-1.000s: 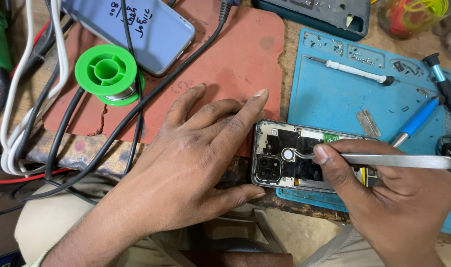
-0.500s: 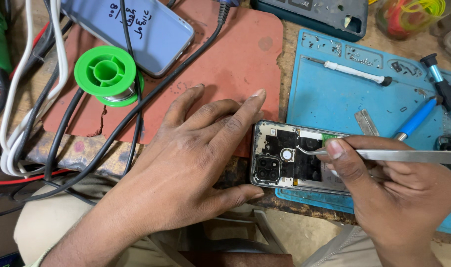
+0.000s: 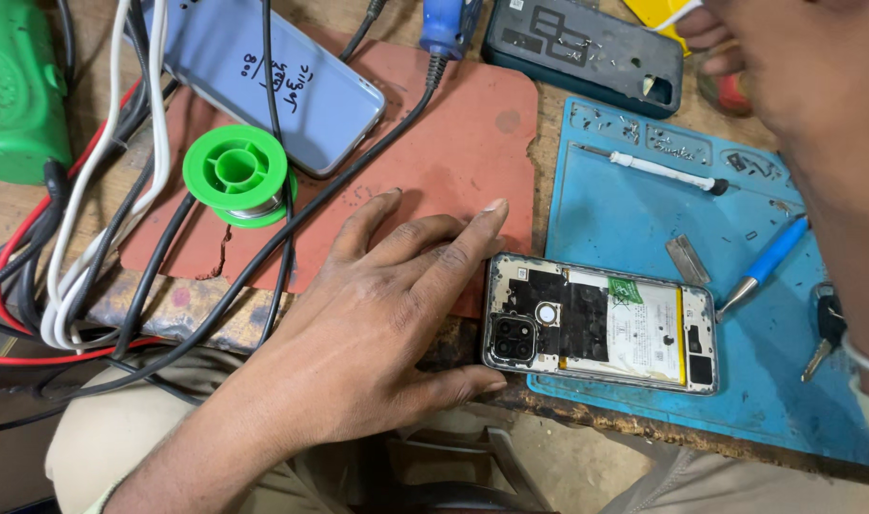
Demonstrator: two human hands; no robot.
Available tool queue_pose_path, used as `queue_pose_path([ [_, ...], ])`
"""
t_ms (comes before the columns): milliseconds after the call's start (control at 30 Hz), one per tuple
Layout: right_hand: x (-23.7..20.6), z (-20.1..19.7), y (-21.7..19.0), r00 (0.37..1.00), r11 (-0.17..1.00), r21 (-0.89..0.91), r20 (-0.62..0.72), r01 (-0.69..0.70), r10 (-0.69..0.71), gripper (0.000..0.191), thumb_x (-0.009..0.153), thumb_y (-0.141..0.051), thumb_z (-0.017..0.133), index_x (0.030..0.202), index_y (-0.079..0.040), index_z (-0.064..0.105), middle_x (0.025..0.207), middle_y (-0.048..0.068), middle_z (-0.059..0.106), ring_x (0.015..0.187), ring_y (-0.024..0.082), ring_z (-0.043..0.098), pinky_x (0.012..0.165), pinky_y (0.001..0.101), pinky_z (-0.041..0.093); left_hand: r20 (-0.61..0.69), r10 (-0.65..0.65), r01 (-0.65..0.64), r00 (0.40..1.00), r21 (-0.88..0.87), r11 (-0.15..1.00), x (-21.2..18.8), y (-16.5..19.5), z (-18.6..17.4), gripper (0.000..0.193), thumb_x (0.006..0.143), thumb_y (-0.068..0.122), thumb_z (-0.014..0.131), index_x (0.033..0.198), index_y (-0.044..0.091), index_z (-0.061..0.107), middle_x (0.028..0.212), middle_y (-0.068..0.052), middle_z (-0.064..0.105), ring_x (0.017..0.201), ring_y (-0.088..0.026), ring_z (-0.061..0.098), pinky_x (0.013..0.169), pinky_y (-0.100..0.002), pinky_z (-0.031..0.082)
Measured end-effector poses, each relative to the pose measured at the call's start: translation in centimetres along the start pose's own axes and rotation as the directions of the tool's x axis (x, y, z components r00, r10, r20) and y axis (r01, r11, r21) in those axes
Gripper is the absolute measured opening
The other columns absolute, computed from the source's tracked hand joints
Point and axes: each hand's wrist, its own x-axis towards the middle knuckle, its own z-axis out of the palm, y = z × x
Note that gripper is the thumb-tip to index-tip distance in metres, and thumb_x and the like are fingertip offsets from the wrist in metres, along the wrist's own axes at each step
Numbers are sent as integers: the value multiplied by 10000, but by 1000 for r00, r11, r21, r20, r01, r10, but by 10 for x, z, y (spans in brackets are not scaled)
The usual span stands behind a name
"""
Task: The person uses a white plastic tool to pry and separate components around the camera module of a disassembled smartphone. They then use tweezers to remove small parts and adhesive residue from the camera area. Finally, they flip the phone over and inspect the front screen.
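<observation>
Opened phone point(image 3: 601, 324), back cover off, lies on a blue mat point(image 3: 634, 214) just past the fingertips of the left hand point(image 3: 377, 324), fingers spread flat, thumb and forefinger bracketing its camera end.

spool point(image 3: 239, 173): green | mat point(image 3: 644, 219): blue | pad point(image 3: 454, 162): reddish-brown | battery point(image 3: 644, 328): white
</observation>
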Motion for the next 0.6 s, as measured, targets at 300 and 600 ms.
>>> queue_pose_path([
  [300, 36, 36, -6, 994, 963, -267, 83, -45, 70, 170, 1073, -141, 628, 1065, 0, 723, 932, 125, 739, 859, 179, 740, 736, 310, 608, -30, 30, -31, 999, -3, 1000, -1, -1, 0, 1064, 847, 485, 783, 1585, -50, 234, 1320, -234, 639, 1338, -399, 510, 1220, -607, 232],
  [600, -20, 0, -65, 989, 991, -127, 134, -41, 58, 369, 1215, -305, 448, 1273, 24, 606, 1038, 114, 652, 927, 189, 701, 769, 302, 604, -17, 27, -28, 999, -15, 1000, 0, -1, 0, 1072, 838, 477, 788, 1579, -63, 232, 1272, -232, 650, 1322, -405, 519, 1214, -606, 243],
])
